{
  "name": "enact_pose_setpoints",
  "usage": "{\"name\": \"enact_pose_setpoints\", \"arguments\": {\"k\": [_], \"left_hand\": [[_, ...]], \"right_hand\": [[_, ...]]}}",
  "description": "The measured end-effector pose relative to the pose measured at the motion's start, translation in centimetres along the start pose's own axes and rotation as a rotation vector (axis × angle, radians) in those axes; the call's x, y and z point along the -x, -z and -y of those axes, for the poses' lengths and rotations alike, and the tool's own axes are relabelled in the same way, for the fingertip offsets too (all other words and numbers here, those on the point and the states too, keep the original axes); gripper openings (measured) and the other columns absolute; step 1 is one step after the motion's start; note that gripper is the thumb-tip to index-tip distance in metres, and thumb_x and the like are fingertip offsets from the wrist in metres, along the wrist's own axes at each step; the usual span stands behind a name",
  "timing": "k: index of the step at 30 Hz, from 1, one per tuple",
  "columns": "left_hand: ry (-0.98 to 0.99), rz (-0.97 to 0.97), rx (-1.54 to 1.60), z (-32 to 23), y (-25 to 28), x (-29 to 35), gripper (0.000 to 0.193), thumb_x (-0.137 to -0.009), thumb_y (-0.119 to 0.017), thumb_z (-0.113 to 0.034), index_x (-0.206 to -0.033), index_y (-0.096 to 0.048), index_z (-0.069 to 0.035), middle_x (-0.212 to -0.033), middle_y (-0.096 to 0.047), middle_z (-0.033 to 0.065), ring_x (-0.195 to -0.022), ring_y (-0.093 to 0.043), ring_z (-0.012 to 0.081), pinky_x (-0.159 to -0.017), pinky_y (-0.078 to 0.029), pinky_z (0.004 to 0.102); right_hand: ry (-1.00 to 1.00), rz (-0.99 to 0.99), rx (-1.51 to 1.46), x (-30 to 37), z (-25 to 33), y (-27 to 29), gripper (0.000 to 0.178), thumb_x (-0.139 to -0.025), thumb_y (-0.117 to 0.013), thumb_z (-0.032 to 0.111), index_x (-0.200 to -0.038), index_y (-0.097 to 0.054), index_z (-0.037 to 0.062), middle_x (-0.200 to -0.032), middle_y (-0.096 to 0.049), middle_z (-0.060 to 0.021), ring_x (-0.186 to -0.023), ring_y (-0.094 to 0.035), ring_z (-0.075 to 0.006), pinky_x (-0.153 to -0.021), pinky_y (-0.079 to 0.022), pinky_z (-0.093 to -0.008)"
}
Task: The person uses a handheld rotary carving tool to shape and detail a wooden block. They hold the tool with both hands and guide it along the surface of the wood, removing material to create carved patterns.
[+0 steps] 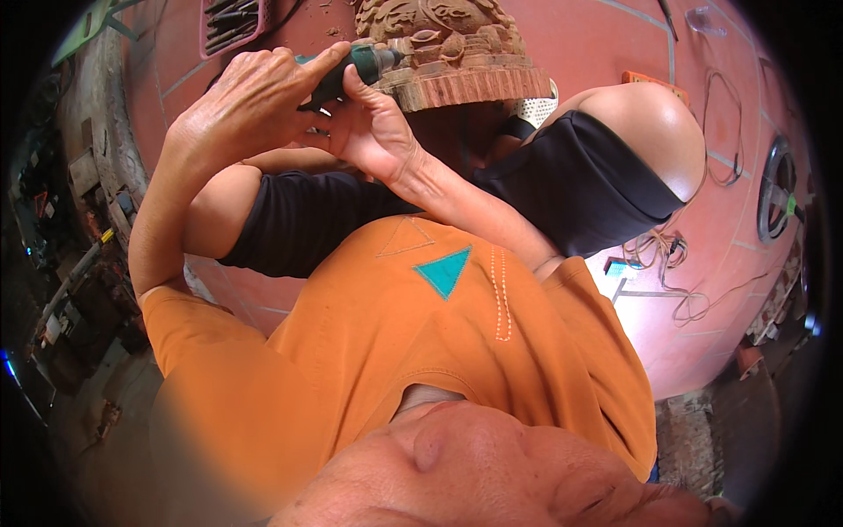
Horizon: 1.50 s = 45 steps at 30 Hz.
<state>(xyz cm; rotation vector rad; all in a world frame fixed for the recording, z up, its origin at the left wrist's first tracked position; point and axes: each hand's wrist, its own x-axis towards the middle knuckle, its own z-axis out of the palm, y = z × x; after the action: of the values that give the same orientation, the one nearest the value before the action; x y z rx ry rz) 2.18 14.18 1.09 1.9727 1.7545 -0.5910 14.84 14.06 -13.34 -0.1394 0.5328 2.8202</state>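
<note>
A dark green rotary carving tool [332, 86] with a metal nose lies between my two hands. My left hand [250, 97] wraps over its body from the left, with the forefinger side stretched along the top. My right hand [373, 132] holds it from the near side, palm turned up and thumb pressed on the casing. Some fingers are hidden behind the tool. Its tip meets or nearly meets the left side of a brown wood carving [448, 53], a face with ornate relief above a striped flat edge; contact is unclear.
My bent knees in dark shorts [580, 184] flank the work. At the upper left, a pink basket [233, 26] holds slender tools. Cords [659, 255] lie on the red tiled floor [606, 44] at right, near a dark wheel-like ring [776, 189]. Rough timber [114, 114] lines the left.
</note>
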Motion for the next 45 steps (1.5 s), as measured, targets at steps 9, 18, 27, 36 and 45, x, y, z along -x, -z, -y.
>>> {"name": "enact_pose_setpoints", "arguments": {"k": [9,18,27,36,45], "left_hand": [[0.016,-0.028,-0.036,-0.7,0.3,0.1,0.090,-0.072,-0.078,-0.039,-0.147,-0.033,-0.021,-0.082,-0.060,0.0152,-0.077,-0.061,0.0318,-0.071,-0.046,0.0414],[-0.045,-0.113,-0.093,-1.1,0.3,0.0,0.080,-0.070,-0.079,-0.028,-0.138,-0.044,-0.006,-0.074,-0.059,0.0143,-0.072,-0.061,0.0282,-0.066,-0.046,0.0381],[0.013,0.032,-0.061,-1.3,0.4,-0.3,0.091,-0.070,-0.078,-0.043,-0.147,-0.035,-0.020,-0.084,-0.058,0.0147,-0.077,-0.059,0.0304,-0.072,-0.044,0.0397],[-0.025,-0.010,-0.050,-1.0,0.1,0.0,0.090,-0.071,-0.077,-0.041,-0.147,-0.034,-0.020,-0.085,-0.058,0.0160,-0.077,-0.059,0.0320,-0.072,-0.044,0.0404],[-0.025,-0.050,0.018,-0.2,-0.1,0.3,0.089,-0.073,-0.077,-0.037,-0.148,-0.031,-0.027,-0.084,-0.058,0.0163,-0.076,-0.060,0.0341,-0.072,-0.046,0.0426]], "right_hand": [[0.005,0.003,0.020,0.3,0.0,-0.1,0.041,-0.092,-0.059,0.041,-0.122,-0.054,0.0144,-0.116,-0.060,-0.0078,-0.110,-0.058,-0.0302,-0.094,-0.045,-0.0557],[0.013,-0.017,0.008,0.5,0.2,-0.7,0.042,-0.091,-0.061,0.041,-0.122,-0.054,0.0141,-0.114,-0.061,-0.0065,-0.107,-0.061,-0.0302,-0.095,-0.045,-0.0560],[0.003,-0.013,-0.026,0.9,0.1,-0.2,0.040,-0.091,-0.061,0.039,-0.122,-0.053,0.0144,-0.116,-0.060,-0.0069,-0.110,-0.058,-0.0313,-0.097,-0.043,-0.0577],[-0.001,-0.019,-0.031,1.1,0.0,-0.3,0.041,-0.090,-0.063,0.039,-0.122,-0.053,0.0147,-0.116,-0.059,-0.0066,-0.110,-0.058,-0.0305,-0.098,-0.042,-0.0577],[0.013,-0.020,-0.013,1.0,0.0,-0.7,0.039,-0.091,-0.062,0.039,-0.118,-0.056,0.0120,-0.114,-0.060,-0.0086,-0.110,-0.058,-0.0313,-0.096,-0.044,-0.0563]]}}
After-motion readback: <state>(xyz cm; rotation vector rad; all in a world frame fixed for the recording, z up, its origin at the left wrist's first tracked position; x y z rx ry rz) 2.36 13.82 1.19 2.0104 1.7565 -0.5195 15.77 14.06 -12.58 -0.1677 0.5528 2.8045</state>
